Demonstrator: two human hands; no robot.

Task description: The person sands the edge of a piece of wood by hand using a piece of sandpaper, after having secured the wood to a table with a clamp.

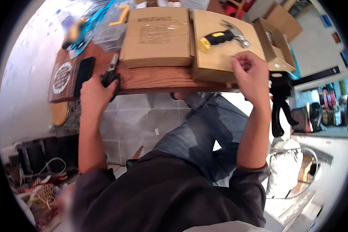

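Note:
At the table's left front, my left hand (96, 91) is closed round the black handles of a pair of scissors (112, 69); the blades point away from me. A black phone (84, 73) lies just left of that hand. My right hand (252, 73) is over the near right part of a light brown box (214, 62). Its fingers are curled into a pinch, and anything between them is too small to make out. On top of this box rests a claw hammer (225, 36) with a black and yellow grip. A taped cardboard box (156, 36) sits between my hands.
A clear plastic case (111, 33) stands at the back left of the wooden table (154, 79). An open carton (276, 48) is at the right, near a black clamp (281, 87) at the table's edge. Cables and clutter (42, 189) fill the floor at lower left.

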